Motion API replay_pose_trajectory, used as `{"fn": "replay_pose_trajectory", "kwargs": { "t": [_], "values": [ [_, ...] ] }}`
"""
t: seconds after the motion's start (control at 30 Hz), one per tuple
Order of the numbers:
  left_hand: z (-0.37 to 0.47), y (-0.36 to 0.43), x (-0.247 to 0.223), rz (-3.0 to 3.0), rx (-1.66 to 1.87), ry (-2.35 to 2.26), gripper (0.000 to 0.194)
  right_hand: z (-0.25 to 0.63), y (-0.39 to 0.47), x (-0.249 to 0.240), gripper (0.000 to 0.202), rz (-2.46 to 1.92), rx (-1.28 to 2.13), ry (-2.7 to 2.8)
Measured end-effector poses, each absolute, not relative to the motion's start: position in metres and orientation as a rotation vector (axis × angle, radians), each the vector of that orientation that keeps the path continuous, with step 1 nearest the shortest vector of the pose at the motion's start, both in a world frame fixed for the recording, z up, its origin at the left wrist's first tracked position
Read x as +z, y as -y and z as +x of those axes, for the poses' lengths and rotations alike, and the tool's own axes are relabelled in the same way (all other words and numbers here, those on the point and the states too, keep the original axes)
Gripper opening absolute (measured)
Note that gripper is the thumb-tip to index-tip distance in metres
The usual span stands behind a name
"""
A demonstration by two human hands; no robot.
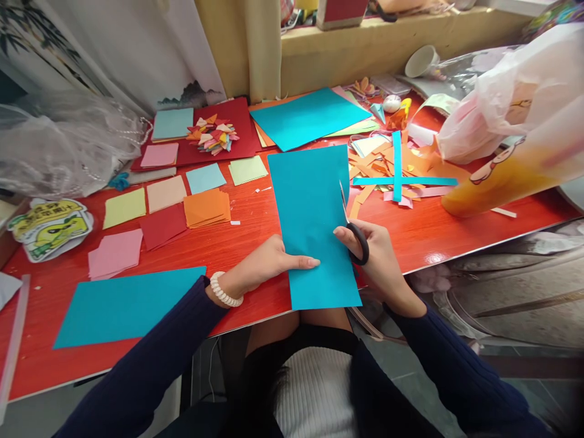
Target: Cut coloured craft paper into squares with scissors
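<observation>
- Over the near edge of the red counter (219, 243), a teal sheet (314, 225) is held upright-lengthwise, its lower end hanging past the edge.
- The sheet's left margin is pinched by the left hand (269, 261), fingers (303, 263) pressed together flat.
- Black-handled scissors (353, 231) are gripped by the right hand (378, 258) at the sheet's right margin, blades slightly parted.
- Orange squares (207, 208) are stacked left of the sheet.
</observation>
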State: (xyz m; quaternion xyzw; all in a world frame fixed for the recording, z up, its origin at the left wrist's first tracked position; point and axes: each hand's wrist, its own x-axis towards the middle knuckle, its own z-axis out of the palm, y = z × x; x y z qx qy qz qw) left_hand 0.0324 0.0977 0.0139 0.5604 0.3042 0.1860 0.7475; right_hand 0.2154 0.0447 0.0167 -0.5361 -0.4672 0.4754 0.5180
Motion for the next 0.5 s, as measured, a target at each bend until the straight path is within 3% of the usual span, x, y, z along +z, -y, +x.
{"fn": "replay_pose_trajectory", "kwargs": {
  "t": [0.5],
  "values": [
    [0.0345,-0.0954,0.0131,1.258,0.405,-0.636,0.053,0.2170,-0.0517,0.0196,0.049,-1.257,1.117,1.125]
  ]
}}
